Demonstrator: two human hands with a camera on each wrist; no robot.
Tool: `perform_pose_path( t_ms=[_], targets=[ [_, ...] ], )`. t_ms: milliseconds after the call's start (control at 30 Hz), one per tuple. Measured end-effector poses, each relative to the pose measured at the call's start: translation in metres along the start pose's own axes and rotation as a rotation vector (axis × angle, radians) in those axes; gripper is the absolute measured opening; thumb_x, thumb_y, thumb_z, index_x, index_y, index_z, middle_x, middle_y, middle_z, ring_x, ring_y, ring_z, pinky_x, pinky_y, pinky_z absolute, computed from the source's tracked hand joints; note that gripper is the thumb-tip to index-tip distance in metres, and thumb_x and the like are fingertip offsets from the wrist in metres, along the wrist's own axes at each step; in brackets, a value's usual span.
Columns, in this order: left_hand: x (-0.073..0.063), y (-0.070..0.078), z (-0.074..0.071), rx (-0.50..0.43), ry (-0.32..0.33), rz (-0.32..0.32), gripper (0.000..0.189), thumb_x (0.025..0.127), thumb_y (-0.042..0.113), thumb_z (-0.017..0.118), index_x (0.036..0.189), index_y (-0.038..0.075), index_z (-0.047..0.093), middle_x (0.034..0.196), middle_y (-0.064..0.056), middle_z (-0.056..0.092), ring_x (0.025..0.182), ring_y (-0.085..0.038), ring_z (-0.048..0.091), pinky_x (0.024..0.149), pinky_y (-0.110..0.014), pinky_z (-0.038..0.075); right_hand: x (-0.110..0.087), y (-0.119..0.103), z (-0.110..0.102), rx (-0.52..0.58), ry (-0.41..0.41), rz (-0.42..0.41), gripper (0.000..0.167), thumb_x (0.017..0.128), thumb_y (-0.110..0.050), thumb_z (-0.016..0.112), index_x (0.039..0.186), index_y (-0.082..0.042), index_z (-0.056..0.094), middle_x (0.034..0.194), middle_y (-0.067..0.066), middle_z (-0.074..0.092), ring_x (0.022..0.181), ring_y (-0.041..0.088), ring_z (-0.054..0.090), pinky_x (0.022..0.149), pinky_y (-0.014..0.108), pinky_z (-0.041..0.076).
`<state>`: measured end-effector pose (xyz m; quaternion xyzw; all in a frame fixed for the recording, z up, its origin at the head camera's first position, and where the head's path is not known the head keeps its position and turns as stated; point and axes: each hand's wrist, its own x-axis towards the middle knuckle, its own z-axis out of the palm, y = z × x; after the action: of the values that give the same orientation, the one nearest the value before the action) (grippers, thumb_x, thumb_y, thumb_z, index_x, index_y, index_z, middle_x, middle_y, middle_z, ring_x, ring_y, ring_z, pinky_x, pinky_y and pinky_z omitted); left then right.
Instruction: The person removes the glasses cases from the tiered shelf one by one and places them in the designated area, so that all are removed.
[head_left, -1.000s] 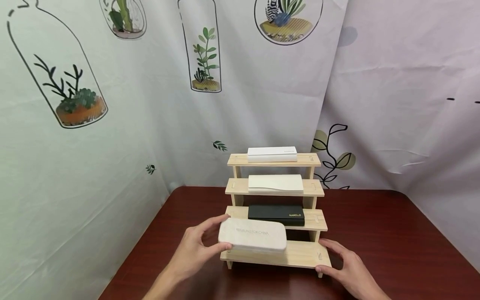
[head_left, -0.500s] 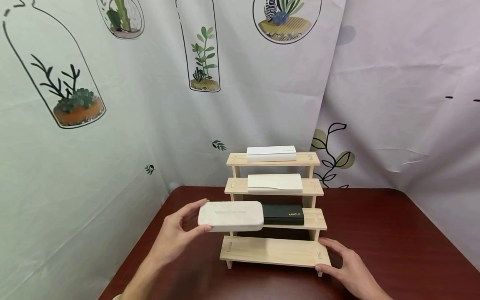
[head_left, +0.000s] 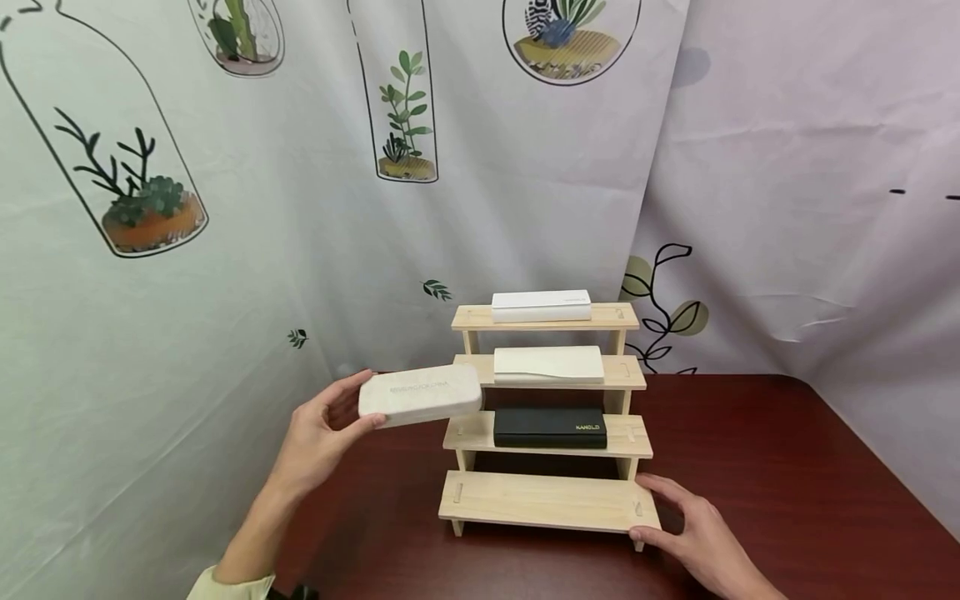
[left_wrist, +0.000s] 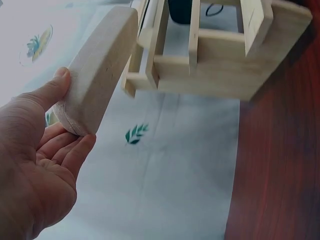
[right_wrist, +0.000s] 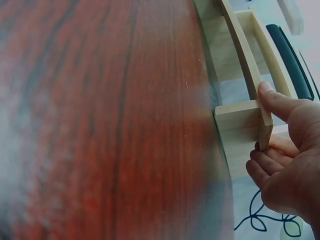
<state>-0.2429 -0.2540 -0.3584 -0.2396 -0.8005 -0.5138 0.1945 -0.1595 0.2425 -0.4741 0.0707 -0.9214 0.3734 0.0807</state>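
My left hand [head_left: 318, 437] grips an off-white glasses case [head_left: 420, 393] by its left end, thumb in front and fingers behind. The case is raised beside the left side of a wooden tiered stand [head_left: 547, 500], slightly tilted. In the left wrist view, thumb and fingertips pinch the end of the case [left_wrist: 100, 70]. My right hand [head_left: 693, 529] holds the right end of the stand's lowest shelf; the right wrist view has the thumb on the shelf board [right_wrist: 250, 75] and fingers at its end. That lowest shelf carries nothing.
On the upper shelves lie a black glasses case [head_left: 550, 427], a cream glasses case [head_left: 548, 365] and a white glasses case [head_left: 541, 305], one per tier. The stand is on a dark red wooden table [head_left: 750, 467]. A printed cloth [head_left: 480, 208] hangs behind and at the sides.
My left hand has lifted the off-white glasses case from over the lowest shelf, up and to the left. The right hand stays at the shelf's end.
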Motion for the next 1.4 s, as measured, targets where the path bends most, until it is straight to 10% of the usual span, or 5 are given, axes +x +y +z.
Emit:
perform_pose_path(
  t_ms=[633,967,1400],
  targets=[
    [0.018,-0.039,-0.024,0.011,0.066,-0.092,0.063,0.093,0.006,0.083,0.15,0.0,0.058,0.148,-0.024,0.06,0.118,0.004,0.063,0.093,-0.015,0.053,0.0,0.001,0.001,0.004,0.056,-0.032,0.072,0.075,-0.042,0.096,0.136,-0.012,0.071,0.134,0.003,0.07,0.123,0.02,0.063,0.096,0.033,0.055],
    [0.028,-0.066,-0.024,0.075,0.119,-0.164,0.065,0.094,0.014,0.084,0.151,-0.001,0.056,0.147,-0.024,0.06,0.132,-0.029,0.062,0.092,-0.012,0.052,0.0,0.002,0.002,0.003,0.035,-0.013,0.073,0.075,-0.039,0.097,0.137,-0.011,0.07,0.135,0.007,0.07,0.125,0.028,0.063,0.097,0.036,0.055],
    [0.044,-0.124,-0.011,0.156,0.123,-0.269,0.068,0.094,0.018,0.085,0.15,-0.006,0.054,0.148,-0.029,0.057,0.136,-0.038,0.058,0.096,-0.015,0.05,-0.001,0.002,0.003,0.0,0.043,-0.022,0.072,0.075,-0.037,0.097,0.137,-0.011,0.07,0.136,0.006,0.07,0.124,0.025,0.063,0.096,0.036,0.056]
  ],
)
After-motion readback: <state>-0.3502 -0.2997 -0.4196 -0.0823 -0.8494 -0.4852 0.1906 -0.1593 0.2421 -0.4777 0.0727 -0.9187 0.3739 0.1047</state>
